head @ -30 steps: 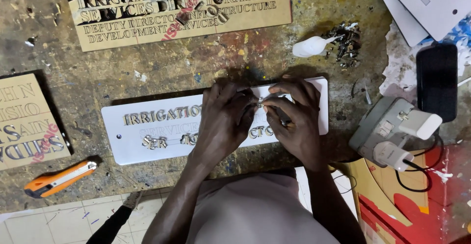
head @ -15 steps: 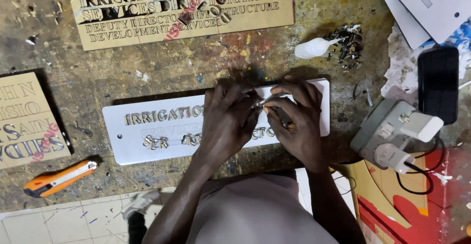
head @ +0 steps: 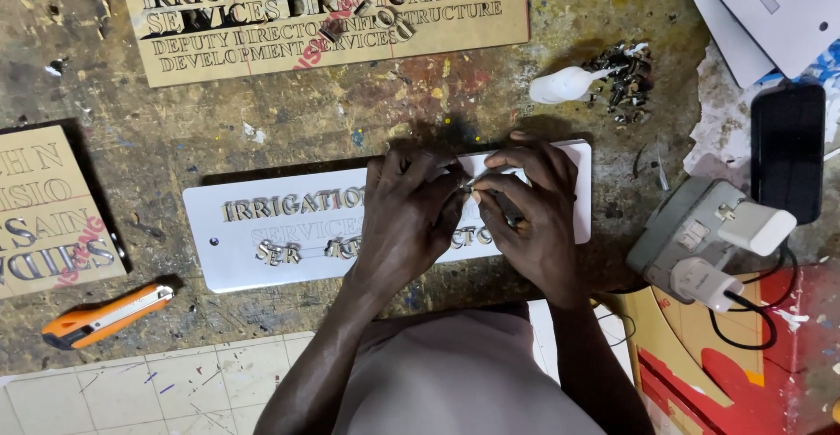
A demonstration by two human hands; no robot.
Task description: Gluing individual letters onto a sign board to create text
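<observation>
A white rectangular sign plate (head: 262, 251) lies on the worn workbench, with small metallic cut-out letters stuck on it in rows. My left hand (head: 409, 216) rests over the plate's middle, fingers curled and pinching at a small metallic piece (head: 468, 185). My right hand (head: 529, 207) meets it from the right, fingertips pinched on the same small piece above the plate's right half. Both hands hide much of the lettering beneath them.
A tan board with cut-out lettering (head: 324, 15) lies at the back, another tan board (head: 44, 207) at the left. An orange utility knife (head: 105, 317) sits front left. A white glue bottle (head: 564, 85), a dark phone (head: 787, 150) and a power strip with plugs (head: 709, 238) lie to the right.
Both hands stay over the plate's middle with only slight finger movement. Nothing else has shifted.
</observation>
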